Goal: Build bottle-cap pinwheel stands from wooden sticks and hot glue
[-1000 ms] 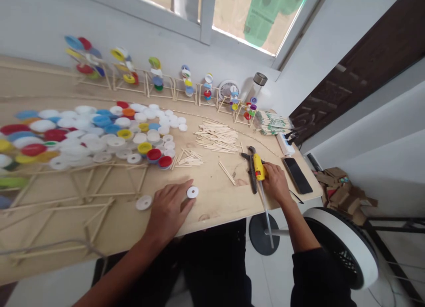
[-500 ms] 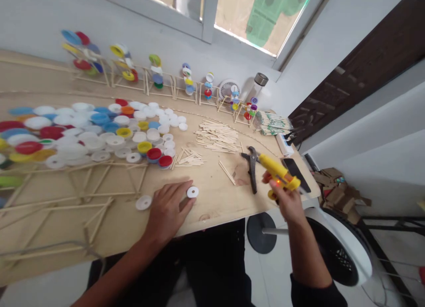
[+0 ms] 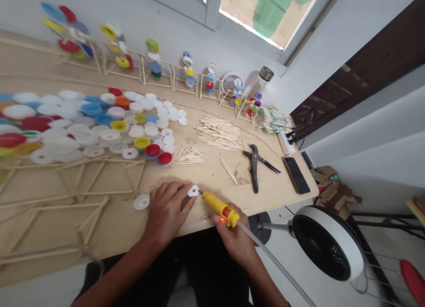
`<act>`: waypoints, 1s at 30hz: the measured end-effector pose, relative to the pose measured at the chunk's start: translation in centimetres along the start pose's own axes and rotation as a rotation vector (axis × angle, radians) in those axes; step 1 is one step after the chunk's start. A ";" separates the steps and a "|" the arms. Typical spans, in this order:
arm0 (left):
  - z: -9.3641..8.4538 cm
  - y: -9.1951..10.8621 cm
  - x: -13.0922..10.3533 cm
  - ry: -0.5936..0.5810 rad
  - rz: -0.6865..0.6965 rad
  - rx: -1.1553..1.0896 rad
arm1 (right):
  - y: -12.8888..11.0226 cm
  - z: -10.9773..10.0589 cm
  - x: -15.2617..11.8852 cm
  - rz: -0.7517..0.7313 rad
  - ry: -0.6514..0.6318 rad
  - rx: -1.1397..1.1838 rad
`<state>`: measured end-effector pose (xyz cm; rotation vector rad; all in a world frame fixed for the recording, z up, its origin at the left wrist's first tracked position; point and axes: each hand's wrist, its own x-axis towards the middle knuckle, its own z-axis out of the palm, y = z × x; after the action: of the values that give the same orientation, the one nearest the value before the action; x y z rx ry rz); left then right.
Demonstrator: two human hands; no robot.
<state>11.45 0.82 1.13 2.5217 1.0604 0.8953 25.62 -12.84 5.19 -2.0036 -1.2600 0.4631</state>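
Note:
Between the thumb and fingers of my left hand (image 3: 169, 211) is a small white plastic disc (image 3: 193, 191) with a hole in its middle. My right hand (image 3: 237, 236) grips a yellow hot glue gun (image 3: 217, 205), its red light lit and a long clear glue stick (image 3: 277, 260) trailing from the back. The gun's nozzle is at the right edge of the disc; whether it touches I cannot tell. Just left of my left hand a white bottle cap (image 3: 141, 202) lies on the wooden table (image 3: 212, 174).
Many coloured bottle caps (image 3: 109, 134) and stick frames (image 3: 109, 192) cover the left. Cut sticks (image 3: 219, 132), black pliers (image 3: 254, 167), a phone (image 3: 296, 175) and a power strip (image 3: 286, 143) lie to the right. Cap wheels on stick stands (image 3: 154, 65) line the wall.
My right hand has brought the glue gun left from beside the phone to the white disc. My left hand stays almost in place with the disc.

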 end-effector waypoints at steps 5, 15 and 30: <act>-0.1 0.0 0.1 0.016 0.008 0.000 | -0.5 0.4 0.3 -0.021 -0.017 -0.152; 0.0 0.0 0.1 0.003 -0.006 -0.015 | -0.9 0.5 0.4 0.011 -0.017 -0.136; 0.0 -0.1 0.0 0.011 0.016 0.039 | 0.3 0.3 0.2 0.176 -0.025 0.211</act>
<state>11.41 0.86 1.11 2.5631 1.0721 0.9021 25.76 -12.64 4.78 -1.9401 -1.0082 0.6793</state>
